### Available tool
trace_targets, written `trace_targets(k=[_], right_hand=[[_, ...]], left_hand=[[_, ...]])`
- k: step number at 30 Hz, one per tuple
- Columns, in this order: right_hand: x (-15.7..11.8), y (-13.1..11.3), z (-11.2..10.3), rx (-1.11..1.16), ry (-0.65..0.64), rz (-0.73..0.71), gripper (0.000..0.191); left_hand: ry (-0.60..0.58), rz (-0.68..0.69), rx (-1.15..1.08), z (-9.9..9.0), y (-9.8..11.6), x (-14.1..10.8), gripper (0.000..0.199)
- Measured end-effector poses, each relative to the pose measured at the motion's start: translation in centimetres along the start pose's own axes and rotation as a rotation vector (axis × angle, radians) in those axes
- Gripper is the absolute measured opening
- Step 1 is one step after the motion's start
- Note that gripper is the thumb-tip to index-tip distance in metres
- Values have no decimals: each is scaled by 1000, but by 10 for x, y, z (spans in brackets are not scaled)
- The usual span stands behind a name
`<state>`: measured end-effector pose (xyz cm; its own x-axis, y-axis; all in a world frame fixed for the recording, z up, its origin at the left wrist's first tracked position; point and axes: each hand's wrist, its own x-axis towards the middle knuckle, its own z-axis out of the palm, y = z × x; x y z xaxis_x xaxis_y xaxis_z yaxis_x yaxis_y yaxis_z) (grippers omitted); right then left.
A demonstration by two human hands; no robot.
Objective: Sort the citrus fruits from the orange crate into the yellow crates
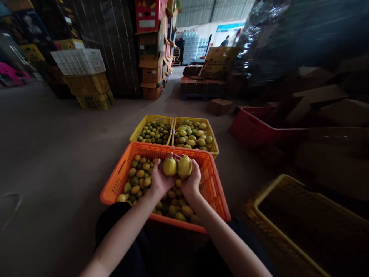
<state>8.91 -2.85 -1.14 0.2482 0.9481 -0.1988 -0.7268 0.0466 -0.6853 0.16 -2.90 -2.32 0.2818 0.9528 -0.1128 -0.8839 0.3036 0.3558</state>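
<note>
Side by side above an orange crate [212,181], my two hands hold yellow-green fruits. My left hand [160,179] cups a rounded fruit [170,167], its thumb at the left side. Against it, a slightly larger fruit [184,167] rests in my right hand [192,180], with the thumb at the right. The orange crate between my legs contains many small green, yellow and orange fruits [140,173]. Just beyond it stand two yellow crates, the left one [137,128] with smaller greenish fruits and the right one [213,141] with larger yellow-green ones.
At the right are a yellow crate [284,227] and a red crate [253,132] beside cardboard. Stacked crates [91,82] stand at the back left, near tall box stacks [151,73]. A person [225,41] is far off in the background.
</note>
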Motion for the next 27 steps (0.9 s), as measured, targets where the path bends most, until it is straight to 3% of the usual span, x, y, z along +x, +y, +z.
trace_targets(k=[4, 10, 18, 22, 27], right_hand=[[2, -5, 3, 131, -34, 95, 21], [5, -7, 0, 156, -97, 155, 30], [9, -9, -2, 261, -46, 226, 29], [8, -8, -2, 281, -93, 278, 27], [2, -2, 4, 300, -37, 299, 21]], left_hand=[[1, 34, -15, -1, 6, 0, 44], [36, 28, -35, 2, 9, -1, 46], [43, -3, -59, -1, 6, 4, 44], [46, 1, -69, -1, 3, 8, 43], [155, -7, -110, 0, -2, 12, 32]])
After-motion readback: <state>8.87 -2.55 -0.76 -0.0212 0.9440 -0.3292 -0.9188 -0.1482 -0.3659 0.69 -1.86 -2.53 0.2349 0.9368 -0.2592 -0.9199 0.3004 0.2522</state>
